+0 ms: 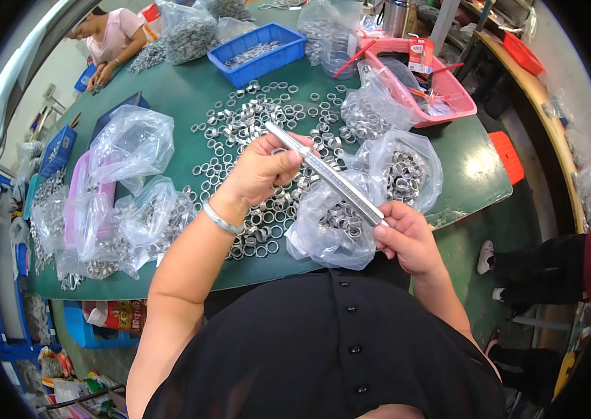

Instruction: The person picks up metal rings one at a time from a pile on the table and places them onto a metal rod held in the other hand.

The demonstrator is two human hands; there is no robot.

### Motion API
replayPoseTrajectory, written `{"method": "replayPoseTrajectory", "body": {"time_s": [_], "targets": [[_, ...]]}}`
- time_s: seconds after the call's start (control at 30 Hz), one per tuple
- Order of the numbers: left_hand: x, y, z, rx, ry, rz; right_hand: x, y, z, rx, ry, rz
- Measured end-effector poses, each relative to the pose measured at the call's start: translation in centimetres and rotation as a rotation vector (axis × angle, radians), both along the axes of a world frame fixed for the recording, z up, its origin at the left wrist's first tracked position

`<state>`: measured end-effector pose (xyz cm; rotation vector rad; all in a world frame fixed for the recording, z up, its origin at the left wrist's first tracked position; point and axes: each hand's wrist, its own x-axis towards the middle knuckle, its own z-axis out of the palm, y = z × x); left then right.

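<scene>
A long silver ring mandrel (341, 183) with graduated markings slants between my hands, above a spread of metal rings (260, 223). My left hand (262, 167), with a pale bangle (222, 219) at the wrist, is closed around its upper part. Whether a ring sits between those fingers is hard to make out. The lower right end is pinched by the thumb and fingers of my right hand (407, 236). Just beneath the mandrel lies an open clear plastic bag (330, 244) with rings in it. Another open bag of rings (407, 167) is beyond my right hand.
The green table (473, 164) carries a blue bin (257, 52), a pink basket (449, 94) and a sealed-looking bag of rings (372, 115). More plastic bags (131, 143) lie at left. A person (114, 42) sits at the far left; another person's legs (540, 269) show at right.
</scene>
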<state>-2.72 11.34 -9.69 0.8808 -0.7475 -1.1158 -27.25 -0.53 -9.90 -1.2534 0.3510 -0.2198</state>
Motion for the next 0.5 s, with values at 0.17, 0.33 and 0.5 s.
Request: {"method": "replayPoseTrajectory", "body": {"time_s": [0.17,0.33,0.5], "targets": [[-2.2,0.5,0.1,-0.025,0.045,0.002,0.8,0.6,0.1,0.016,-0.031,0.016],[-2.5,1.2,0.6,0.01,-0.013,0.001,0.7,0.5,-0.3,0.029,-0.061,0.038],[-3.2,1.1,1.3,0.048,0.014,0.0,0.5,0.4,-0.5,0.029,-0.073,0.04]]}}
